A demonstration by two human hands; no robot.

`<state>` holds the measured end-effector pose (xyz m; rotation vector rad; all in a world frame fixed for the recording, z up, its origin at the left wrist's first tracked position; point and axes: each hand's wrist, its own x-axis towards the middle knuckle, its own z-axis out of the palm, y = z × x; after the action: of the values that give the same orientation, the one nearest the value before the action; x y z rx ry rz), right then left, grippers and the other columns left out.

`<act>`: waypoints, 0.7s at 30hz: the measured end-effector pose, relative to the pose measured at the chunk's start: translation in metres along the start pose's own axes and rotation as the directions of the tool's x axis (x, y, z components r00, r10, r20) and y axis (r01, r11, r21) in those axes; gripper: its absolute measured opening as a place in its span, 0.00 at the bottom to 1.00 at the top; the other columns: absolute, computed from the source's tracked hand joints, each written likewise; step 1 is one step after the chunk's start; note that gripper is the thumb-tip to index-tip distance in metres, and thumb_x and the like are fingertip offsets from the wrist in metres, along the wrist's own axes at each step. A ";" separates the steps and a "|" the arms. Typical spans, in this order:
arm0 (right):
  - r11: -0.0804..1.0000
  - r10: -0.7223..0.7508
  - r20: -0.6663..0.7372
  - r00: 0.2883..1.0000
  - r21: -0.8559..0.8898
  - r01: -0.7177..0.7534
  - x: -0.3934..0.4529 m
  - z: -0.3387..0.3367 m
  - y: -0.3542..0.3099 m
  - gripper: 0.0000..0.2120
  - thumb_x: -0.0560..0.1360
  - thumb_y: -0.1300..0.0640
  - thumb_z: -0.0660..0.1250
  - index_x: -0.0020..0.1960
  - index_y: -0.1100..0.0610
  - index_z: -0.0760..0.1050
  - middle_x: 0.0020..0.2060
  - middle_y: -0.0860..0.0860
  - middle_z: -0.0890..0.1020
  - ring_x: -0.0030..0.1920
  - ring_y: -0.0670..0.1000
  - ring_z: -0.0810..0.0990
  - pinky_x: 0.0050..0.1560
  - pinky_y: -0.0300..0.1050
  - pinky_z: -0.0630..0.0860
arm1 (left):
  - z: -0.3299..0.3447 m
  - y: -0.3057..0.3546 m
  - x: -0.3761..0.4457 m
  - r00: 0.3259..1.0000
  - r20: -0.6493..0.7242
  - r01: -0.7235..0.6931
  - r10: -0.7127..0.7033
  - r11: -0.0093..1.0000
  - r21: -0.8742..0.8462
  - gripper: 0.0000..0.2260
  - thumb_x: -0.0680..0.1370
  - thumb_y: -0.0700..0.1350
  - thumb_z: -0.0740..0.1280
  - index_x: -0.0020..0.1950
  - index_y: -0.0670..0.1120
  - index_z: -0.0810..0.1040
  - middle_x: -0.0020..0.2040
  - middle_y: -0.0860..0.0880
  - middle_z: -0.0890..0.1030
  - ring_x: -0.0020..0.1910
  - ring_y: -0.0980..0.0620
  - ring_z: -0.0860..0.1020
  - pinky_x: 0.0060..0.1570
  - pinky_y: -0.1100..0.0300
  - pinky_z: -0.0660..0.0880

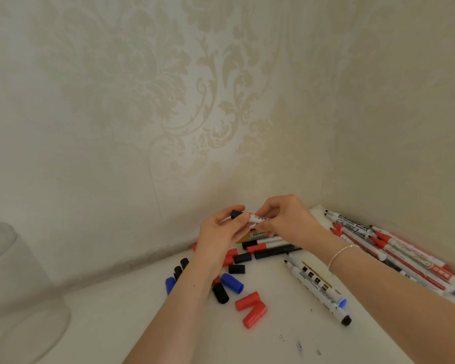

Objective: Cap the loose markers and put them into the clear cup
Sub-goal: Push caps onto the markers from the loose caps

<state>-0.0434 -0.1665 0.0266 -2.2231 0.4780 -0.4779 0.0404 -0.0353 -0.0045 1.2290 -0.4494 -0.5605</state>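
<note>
Our left hand pinching black cap, right hand gripping white marker, red print on barrel, above table.

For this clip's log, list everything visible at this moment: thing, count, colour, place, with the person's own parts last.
held marker: one, white barrel, black cap, between both hands above the table
clear cup: one, transparent, far left edge
loose caps: about ten, red, blue and black, scattered near the left forearm
uncapped markers: a pile, count unclear, red and black tips, right side by the wall
two uncapped markers: black tips, white barrels, lying side by side at centre right
capped markers: several, partly hidden, under the hands
table: one, white, some ink specks
wallpaper: beige, floral pattern, behind
bracelet: one, silver, right wrist
left hand: grips the cap end
right hand: pinches the barrel
</note>
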 end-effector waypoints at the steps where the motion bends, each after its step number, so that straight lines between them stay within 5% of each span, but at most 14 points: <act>1: 1.000 -0.002 0.022 1.000 -0.027 0.002 0.000 -0.003 0.002 0.08 0.67 0.60 0.76 0.38 0.48 0.80 0.36 0.47 0.84 0.39 0.50 0.83 0.47 0.53 0.81 | -0.002 -0.001 0.001 1.000 0.029 0.009 -0.010 0.999 0.053 0.10 0.74 0.38 0.71 0.55 0.44 0.81 0.52 0.43 0.84 0.51 0.49 0.83 0.55 0.55 0.79; 6: 0.959 -0.100 0.089 0.991 -0.257 0.120 0.001 -0.005 0.011 0.06 0.71 0.58 0.72 0.46 0.48 0.81 0.44 0.46 0.84 0.46 0.46 0.81 0.50 0.47 0.80 | -0.006 0.001 0.012 0.983 0.173 -0.143 0.056 0.823 0.550 0.07 0.72 0.44 0.74 0.49 0.52 0.83 0.45 0.57 0.85 0.47 0.61 0.82 0.48 0.67 0.76; 10: 0.855 -0.168 0.033 0.985 -0.492 0.162 -0.001 -0.007 0.020 0.17 0.73 0.62 0.67 0.60 0.50 0.77 0.54 0.49 0.81 0.56 0.51 0.76 0.62 0.48 0.71 | -0.001 -0.007 0.021 0.967 0.211 -0.252 0.142 0.624 0.740 0.08 0.75 0.46 0.71 0.53 0.53 0.82 0.50 0.58 0.83 0.49 0.63 0.79 0.52 0.68 0.73; 15: 0.945 0.036 -0.115 0.993 -0.319 -0.072 -0.005 -0.032 0.040 0.21 0.72 0.68 0.64 0.63 0.53 0.75 0.60 0.50 0.79 0.59 0.51 0.75 0.61 0.43 0.72 | 0.003 -0.027 0.025 0.945 0.158 -0.284 0.286 0.477 0.832 0.08 0.76 0.48 0.70 0.54 0.52 0.82 0.49 0.57 0.80 0.41 0.61 0.76 0.43 0.71 0.72; 18: 0.961 0.110 -0.158 0.981 -0.236 -0.145 -0.009 -0.043 0.053 0.19 0.73 0.69 0.63 0.61 0.55 0.77 0.57 0.51 0.79 0.54 0.48 0.75 0.52 0.38 0.70 | 0.003 -0.038 0.029 0.912 0.175 -0.295 0.371 0.297 0.908 0.08 0.75 0.50 0.70 0.54 0.53 0.82 0.48 0.55 0.75 0.49 0.54 0.74 0.54 0.58 0.71; 21: 0.960 0.178 -0.211 0.961 -0.180 -0.217 -0.011 -0.052 0.064 0.15 0.73 0.70 0.61 0.54 0.56 0.78 0.49 0.53 0.79 0.44 0.49 0.75 0.41 0.37 0.70 | 0.007 -0.041 0.029 0.896 0.176 -0.273 0.407 0.193 0.942 0.10 0.76 0.52 0.68 0.57 0.55 0.81 0.48 0.56 0.70 0.54 0.55 0.70 0.58 0.60 0.63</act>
<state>-0.0893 -0.2326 0.0072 -2.2991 0.8783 -0.5621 0.0522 -0.0686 -0.0415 2.2501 -1.0370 0.3256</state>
